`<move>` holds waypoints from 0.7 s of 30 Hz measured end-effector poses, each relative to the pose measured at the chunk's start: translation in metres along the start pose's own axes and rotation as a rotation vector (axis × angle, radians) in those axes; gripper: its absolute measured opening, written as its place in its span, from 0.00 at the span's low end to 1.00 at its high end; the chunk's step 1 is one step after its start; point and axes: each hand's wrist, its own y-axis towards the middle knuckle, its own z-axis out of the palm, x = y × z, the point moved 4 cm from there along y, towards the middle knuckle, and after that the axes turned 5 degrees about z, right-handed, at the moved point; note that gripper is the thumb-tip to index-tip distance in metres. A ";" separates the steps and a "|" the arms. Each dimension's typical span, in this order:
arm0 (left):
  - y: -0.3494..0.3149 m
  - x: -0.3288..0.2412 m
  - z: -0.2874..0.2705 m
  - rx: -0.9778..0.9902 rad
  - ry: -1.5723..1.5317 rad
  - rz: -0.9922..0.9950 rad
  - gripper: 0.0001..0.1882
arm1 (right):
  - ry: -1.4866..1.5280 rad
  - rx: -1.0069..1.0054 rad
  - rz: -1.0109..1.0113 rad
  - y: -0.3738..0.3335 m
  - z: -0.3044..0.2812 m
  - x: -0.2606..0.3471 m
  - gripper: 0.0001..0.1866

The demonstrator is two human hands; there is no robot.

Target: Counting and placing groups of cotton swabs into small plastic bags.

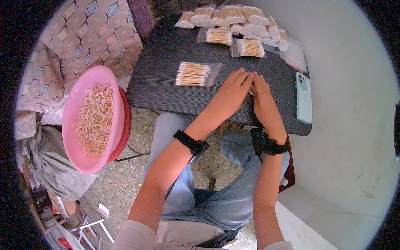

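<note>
My left hand (231, 91) and my right hand (263, 99) meet over the dark table near its front edge, fingertips close together. Between them a little of some cotton swabs (251, 89) shows; the palms and fingers hide the rest. Both hands are closed around this bunch from its two sides. Left of my hands lies a clear plastic bag (214, 73) with a row of cotton swabs (192, 74) at its left end. Beyond my fingers are two more bags of cotton swabs, one nearer (251, 48) and one farther back (218, 36).
Several filled swab bags (233, 15) are heaped at the table's (162, 62) far edge. Flat clear bags (295, 56) and a pale phone (303, 98) lie along the right edge, near the wall (350, 108). A pink basin (71, 125) of loose swabs stands at the left.
</note>
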 end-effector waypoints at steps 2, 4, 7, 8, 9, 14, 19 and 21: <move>0.001 -0.002 -0.003 0.043 -0.027 -0.002 0.25 | 0.025 -0.003 -0.004 -0.001 0.000 -0.001 0.26; 0.002 -0.005 -0.004 0.084 -0.055 -0.005 0.25 | 0.027 -0.013 -0.003 -0.001 -0.002 -0.001 0.26; 0.002 -0.007 -0.005 0.064 -0.036 -0.004 0.26 | 0.023 -0.022 -0.007 0.000 -0.001 0.000 0.26; 0.002 -0.008 -0.006 0.035 -0.046 0.002 0.26 | 0.025 -0.022 -0.007 0.000 -0.001 0.000 0.26; 0.001 -0.008 -0.006 0.006 -0.057 0.007 0.26 | 0.034 -0.030 -0.003 0.000 -0.001 0.000 0.26; 0.001 0.001 -0.004 -0.004 -0.101 0.018 0.25 | 0.113 -0.011 0.034 0.001 -0.003 0.000 0.25; 0.003 0.003 -0.009 -0.014 -0.171 -0.006 0.19 | 0.137 0.029 -0.003 -0.003 -0.005 -0.005 0.26; 0.004 0.000 -0.013 -0.004 -0.127 0.044 0.18 | 0.141 0.034 0.019 -0.004 -0.007 -0.003 0.26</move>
